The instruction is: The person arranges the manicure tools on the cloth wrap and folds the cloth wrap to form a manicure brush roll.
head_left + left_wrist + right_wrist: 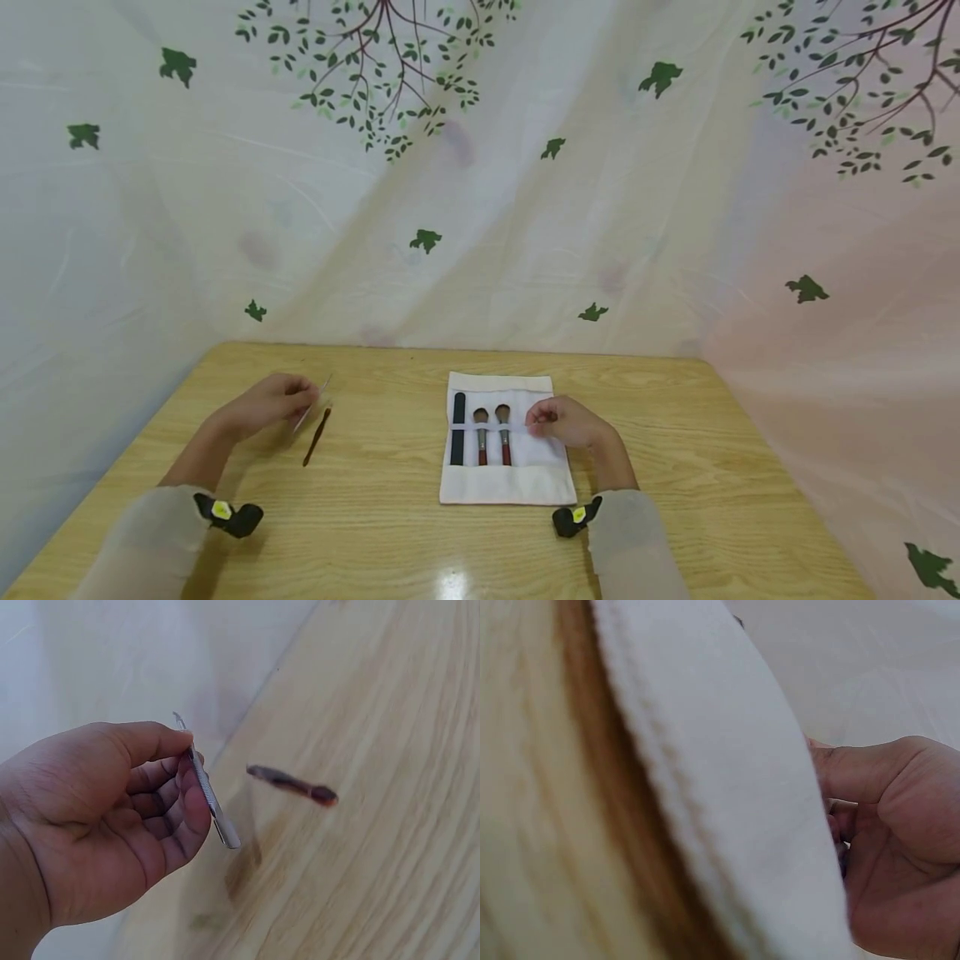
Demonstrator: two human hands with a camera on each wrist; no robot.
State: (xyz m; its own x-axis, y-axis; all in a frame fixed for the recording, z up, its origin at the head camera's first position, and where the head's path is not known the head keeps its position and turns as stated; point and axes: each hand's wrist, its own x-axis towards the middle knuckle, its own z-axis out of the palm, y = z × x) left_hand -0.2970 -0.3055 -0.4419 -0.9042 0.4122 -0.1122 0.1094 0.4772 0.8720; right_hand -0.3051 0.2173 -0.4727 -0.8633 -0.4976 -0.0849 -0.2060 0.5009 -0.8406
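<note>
- Plainly, the left hand (pixel 266 404) pinches a slim metal tool (pixel 204 780) between thumb and curled fingers.
- One thin, pointed end of that tool sticks out past the thumb; the other, flatter end shows below the fingers, and the ridged shaft is gripped between. It is held tilted.
- Just beside the left hand, on its right, a brown tool (pixel 317 437) lies slanted on the table (pixel 375 542), apart from the fingers.
- The right hand (pixel 572 422) is at the right side of a white pouch (pixel 510 485), palm partly over it, fingers bent and thumb close to them. Cloth hides the fingertips in the right wrist view, so I cannot tell whether they have hold of anything.
- To the left of the right hand, a strap (pixel 516 427) crosses the pouch, its visible end reaching the fingers.
- Under that strap, nearest the right hand, is one brush (pixel 505 437); next, farther left, another brush (pixel 482 433); both have their bristles pointing away from the person.
- Farthest left of the right hand in the pouch is a flat black strip (pixel 458 429), upright beside the brushes.
- The pouch lies open between the hands, near the right and well apart from the left.
- Beyond both hands hangs a curtain (pixel 487 200) printed with leaves and branches.
</note>
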